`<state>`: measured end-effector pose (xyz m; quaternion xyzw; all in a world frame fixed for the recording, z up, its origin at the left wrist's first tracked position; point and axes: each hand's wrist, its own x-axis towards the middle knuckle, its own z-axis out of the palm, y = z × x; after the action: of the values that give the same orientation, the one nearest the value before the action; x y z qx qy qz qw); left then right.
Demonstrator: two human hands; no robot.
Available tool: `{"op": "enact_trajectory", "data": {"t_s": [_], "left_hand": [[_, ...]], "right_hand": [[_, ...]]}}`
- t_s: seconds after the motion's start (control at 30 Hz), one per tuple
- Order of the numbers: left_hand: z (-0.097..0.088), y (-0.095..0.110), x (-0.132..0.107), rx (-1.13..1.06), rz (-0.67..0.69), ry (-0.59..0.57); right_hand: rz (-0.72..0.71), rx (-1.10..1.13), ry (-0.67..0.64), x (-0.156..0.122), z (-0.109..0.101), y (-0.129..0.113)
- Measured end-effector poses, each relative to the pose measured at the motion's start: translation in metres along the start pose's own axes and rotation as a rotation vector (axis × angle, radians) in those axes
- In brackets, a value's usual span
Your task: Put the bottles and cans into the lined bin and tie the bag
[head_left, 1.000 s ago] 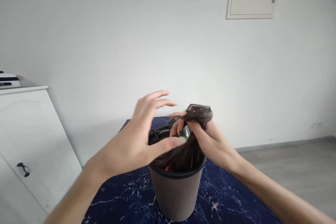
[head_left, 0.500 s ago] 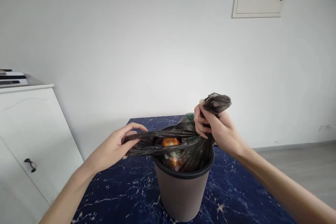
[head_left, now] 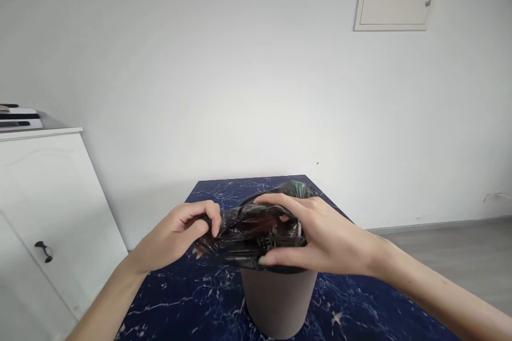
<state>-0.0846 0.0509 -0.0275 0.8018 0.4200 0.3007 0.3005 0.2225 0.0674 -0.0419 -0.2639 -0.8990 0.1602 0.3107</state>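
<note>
A grey round bin (head_left: 276, 301) stands on a dark blue marbled table (head_left: 192, 298). A black plastic bag (head_left: 246, 229) lines it, its top gathered over the rim. My left hand (head_left: 176, 234) is closed, pinching a bunched end of the bag at the bin's left side. My right hand (head_left: 320, 237) wraps over the gathered top of the bag above the bin's mouth, thumb underneath and fingers curled over it. The bag's contents are mostly hidden; a bit of green shows at the back.
A white cabinet (head_left: 44, 213) with a dark handle stands at the left, a flat device on top. A white wall lies behind with a small panel (head_left: 394, 4) high on the right. Grey floor (head_left: 456, 261) shows to the right.
My right hand came down from holding a raised end of the bag and now covers the gathered top. My left hand closed tighter on its end, and the bag's opening has drawn together.
</note>
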Motion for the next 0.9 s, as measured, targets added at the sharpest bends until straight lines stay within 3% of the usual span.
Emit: {"op": "enact_trajectory", "data": {"t_s": [0.13, 0.3, 0.4, 0.5, 0.6, 0.73, 0.8, 0.9], "left_hand": [[0.014, 0.032, 0.018, 0.101, 0.121, 0.056], [0.04, 0.067, 0.041, 0.173, 0.177, 0.107], [0.049, 0.079, 0.047, 0.243, 0.24, 0.104], [0.051, 0.072, 0.043, 0.254, 0.29, 0.196], [0.052, 0.049, 0.036, 0.205, 0.248, 0.311], [0.062, 0.027, 0.042, 0.193, 0.137, 0.196], [0.07, 0.028, 0.05, 0.175, 0.158, 0.152], [0.082, 0.037, 0.062, 0.147, 0.231, 0.195]], "right_hand": [[-0.039, 0.045, 0.057, 0.011, 0.01, -0.013], [0.201, 0.175, 0.086, 0.022, 0.023, -0.015], [0.194, 0.264, 0.11, 0.022, 0.026, -0.008], [0.133, 0.275, 0.17, 0.02, 0.021, -0.001], [0.127, 0.256, 0.225, 0.018, 0.012, 0.002], [0.111, 0.276, 0.216, 0.02, -0.005, -0.003], [0.121, 0.266, 0.205, 0.02, -0.013, -0.007], [0.145, 0.198, 0.208, 0.019, -0.023, -0.011]]}}
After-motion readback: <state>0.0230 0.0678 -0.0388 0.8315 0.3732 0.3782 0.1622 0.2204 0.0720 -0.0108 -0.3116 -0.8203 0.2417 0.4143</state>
